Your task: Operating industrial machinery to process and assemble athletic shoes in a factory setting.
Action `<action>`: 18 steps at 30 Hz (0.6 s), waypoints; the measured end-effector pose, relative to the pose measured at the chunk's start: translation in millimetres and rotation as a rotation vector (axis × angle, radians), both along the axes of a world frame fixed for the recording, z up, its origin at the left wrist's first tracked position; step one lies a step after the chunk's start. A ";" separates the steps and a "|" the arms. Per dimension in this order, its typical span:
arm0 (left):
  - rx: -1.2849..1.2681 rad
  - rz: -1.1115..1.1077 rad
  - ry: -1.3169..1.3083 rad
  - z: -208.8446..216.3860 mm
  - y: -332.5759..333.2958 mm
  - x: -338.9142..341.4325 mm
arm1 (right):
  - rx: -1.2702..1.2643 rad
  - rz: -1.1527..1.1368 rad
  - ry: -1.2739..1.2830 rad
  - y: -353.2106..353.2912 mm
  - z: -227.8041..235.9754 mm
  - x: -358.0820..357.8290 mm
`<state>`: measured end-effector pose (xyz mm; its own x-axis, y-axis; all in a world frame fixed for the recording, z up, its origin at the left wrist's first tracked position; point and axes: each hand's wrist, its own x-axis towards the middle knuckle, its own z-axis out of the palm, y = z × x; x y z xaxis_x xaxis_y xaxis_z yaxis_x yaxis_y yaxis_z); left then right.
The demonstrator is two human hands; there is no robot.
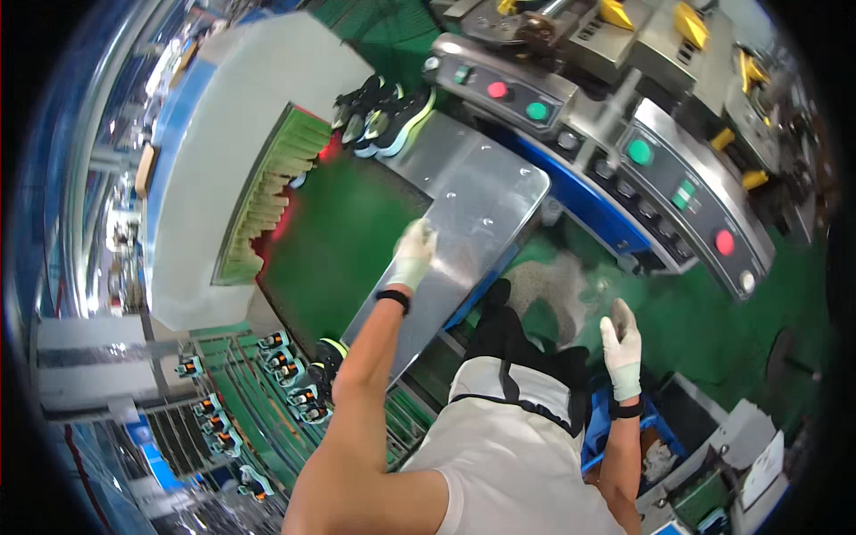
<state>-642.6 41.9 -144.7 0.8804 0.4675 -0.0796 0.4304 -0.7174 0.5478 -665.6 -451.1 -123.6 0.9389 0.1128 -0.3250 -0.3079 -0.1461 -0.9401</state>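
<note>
My left hand (415,253), in a pale glove, is over the bare metal table (481,209). Its fingers are a little blurred; they look loosely apart, with nothing in them. I cannot tell whether it touches the metal. My right hand (623,349), gloved too, is off to my right above the green floor. The thumb stands away from the stretched fingers, and the hand holds nothing. Several dark sneakers with pale yellow-green soles (401,125) stand together at the table's far end. Another dark shoe (330,355) is near my left forearm.
Ahead to the right stands a machine with a control panel (687,192) of green and red buttons. A large pale machine (241,107) with a fringed opening (276,196) glows red at left. Racks (290,379) carry several shoe parts. A blue bin (664,419) is beside my right forearm.
</note>
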 end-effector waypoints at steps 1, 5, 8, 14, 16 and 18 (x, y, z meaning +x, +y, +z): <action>-0.113 0.143 -0.158 -12.8 53.6 -21.0 | -0.053 0.050 -0.026 27.7 -16.4 10.7; 0.323 0.128 0.136 -69.4 233.4 -90.1 | -0.429 0.326 -0.217 186.9 -42.5 51.5; 0.422 0.040 0.066 -91.8 320.9 -61.9 | -0.572 0.435 -0.445 298.9 -72.2 104.9; 0.964 0.012 -0.172 -47.3 623.1 72.2 | -1.143 0.696 -0.494 431.8 -162.9 174.3; 0.334 0.207 0.145 -44.7 678.8 127.5 | -1.161 0.621 -0.599 424.2 -176.7 179.5; 0.364 0.305 0.354 -63.1 713.5 137.6 | -1.141 0.614 -0.553 438.1 -171.7 182.4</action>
